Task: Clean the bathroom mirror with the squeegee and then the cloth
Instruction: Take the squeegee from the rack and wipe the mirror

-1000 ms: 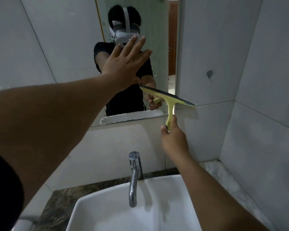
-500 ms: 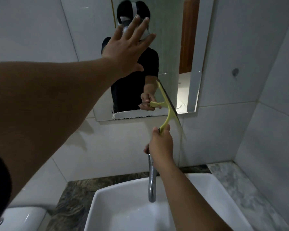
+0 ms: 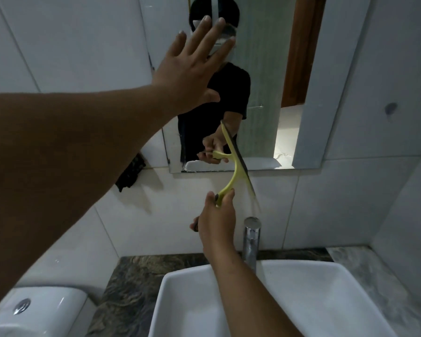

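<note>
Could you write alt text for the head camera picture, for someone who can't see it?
A person's right hand holds a yellow-handled squeegee tilted against the lower edge of a rectangular wall mirror, while the open left hand reaches toward the glass. Below are a chrome tap, a white square basin and a white toilet cistern.

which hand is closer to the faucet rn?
Right. The right hand, holding the squeegee, is just left of the faucet top. The left hand is raised well above it, open at the mirror.
</note>
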